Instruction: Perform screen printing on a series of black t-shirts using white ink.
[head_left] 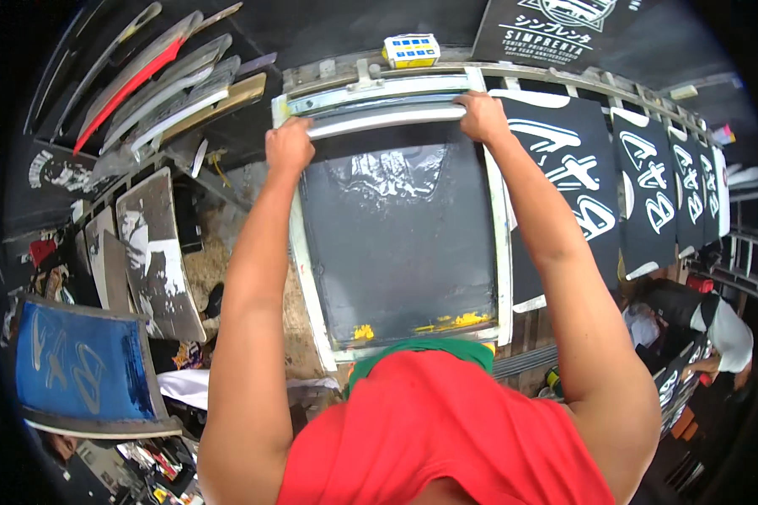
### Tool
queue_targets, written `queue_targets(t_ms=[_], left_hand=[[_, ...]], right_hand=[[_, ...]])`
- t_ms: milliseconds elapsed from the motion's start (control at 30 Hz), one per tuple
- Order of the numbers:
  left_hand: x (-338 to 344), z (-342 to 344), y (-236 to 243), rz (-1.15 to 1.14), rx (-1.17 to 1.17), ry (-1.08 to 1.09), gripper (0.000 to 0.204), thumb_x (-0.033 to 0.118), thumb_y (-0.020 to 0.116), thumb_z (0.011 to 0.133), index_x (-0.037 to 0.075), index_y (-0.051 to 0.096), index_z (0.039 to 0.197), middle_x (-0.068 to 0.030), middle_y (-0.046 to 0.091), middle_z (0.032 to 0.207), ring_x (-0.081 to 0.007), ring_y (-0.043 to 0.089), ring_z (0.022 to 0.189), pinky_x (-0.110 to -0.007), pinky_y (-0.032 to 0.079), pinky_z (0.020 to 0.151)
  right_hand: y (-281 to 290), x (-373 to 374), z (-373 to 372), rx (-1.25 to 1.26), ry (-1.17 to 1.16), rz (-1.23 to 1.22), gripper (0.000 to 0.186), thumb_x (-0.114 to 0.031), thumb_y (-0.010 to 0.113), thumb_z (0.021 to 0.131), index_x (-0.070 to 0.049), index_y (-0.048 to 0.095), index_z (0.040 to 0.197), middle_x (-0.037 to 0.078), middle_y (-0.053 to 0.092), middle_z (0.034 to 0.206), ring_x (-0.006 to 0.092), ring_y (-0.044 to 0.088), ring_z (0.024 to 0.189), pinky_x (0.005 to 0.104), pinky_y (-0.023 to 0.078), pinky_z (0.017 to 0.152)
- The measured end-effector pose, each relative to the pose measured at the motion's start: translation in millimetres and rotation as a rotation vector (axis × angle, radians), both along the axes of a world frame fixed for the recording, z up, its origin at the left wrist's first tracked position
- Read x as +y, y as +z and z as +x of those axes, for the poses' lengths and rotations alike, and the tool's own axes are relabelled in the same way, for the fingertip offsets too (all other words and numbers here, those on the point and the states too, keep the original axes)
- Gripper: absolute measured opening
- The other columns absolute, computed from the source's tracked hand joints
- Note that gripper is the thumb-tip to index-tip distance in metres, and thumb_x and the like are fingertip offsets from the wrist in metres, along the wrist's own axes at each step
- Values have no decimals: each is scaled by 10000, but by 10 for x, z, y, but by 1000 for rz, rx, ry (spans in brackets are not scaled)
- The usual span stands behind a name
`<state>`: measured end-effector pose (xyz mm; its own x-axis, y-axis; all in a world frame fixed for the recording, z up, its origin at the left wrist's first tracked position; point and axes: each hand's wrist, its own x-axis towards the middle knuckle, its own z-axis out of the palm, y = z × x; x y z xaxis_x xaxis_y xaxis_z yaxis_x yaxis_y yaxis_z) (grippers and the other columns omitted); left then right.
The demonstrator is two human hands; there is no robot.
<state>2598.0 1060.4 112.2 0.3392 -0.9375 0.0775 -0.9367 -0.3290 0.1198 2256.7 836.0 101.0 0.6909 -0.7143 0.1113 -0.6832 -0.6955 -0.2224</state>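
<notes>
As both hands grip it, the squeegee runs left to right.

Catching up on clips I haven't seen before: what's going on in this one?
A person holds a pale bar at both ends, the left hand and right hand with their fingers curled over it. It lies across the far end of a light-edged frame stretched out in front. Yellow smears mark the frame's near end. Dark panels with white designs line up to the right, where another person bends over.
</notes>
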Motion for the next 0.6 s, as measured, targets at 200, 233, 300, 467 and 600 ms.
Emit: queue_targets(t_ms=[200, 233, 300, 467, 600], left_hand=[[1133, -566, 205, 140, 34, -62, 469, 120, 720, 698, 218, 739, 1155, -31, 686, 1061, -240, 675, 1011, -494, 434, 874], [1395, -826, 287, 267, 80, -15, 508, 132, 735, 672, 226, 729, 1171, -40, 683, 1066, -244, 672, 1010, -487, 425, 885], [2201, -1224, 281, 310, 113, -10, 515, 112, 718, 692, 227, 718, 1194, -49, 670, 1106, -243, 640, 1047, -487, 383, 928], [3288, -1878, 417, 336, 245, -111, 520, 72, 703, 688, 210, 712, 1189, -34, 670, 1123, -240, 635, 1025, -472, 380, 950], [2916, -1545, 402, 316, 319, -74, 504, 42, 706, 688, 188, 699, 1170, -32, 670, 1141, -275, 639, 1037, -468, 393, 983]], right_hand=[[284, 1007, -617, 281, 0, 198, 424, -111, 644, 714, -149, 736, 1127, 105, 714, 1110, 303, 669, 1073, 518, 456, 927], [284, 1402, -906, 274, 10, 187, 436, -101, 663, 697, -144, 724, 1127, 96, 711, 1079, 307, 672, 1043, 520, 453, 922], [354, 2185, -1331, 241, 3, 213, 406, -55, 679, 662, -142, 709, 1058, 73, 692, 1042, 294, 653, 1041, 519, 421, 966], [495, 3300, -2111, 180, 27, 330, 396, -78, 683, 646, -128, 751, 1033, 66, 735, 1048, 266, 664, 972, 478, 390, 986], [602, 2752, -1806, 181, 69, 352, 381, -86, 682, 659, -122, 750, 1032, 87, 739, 906, 270, 702, 877, 469, 400, 980]])
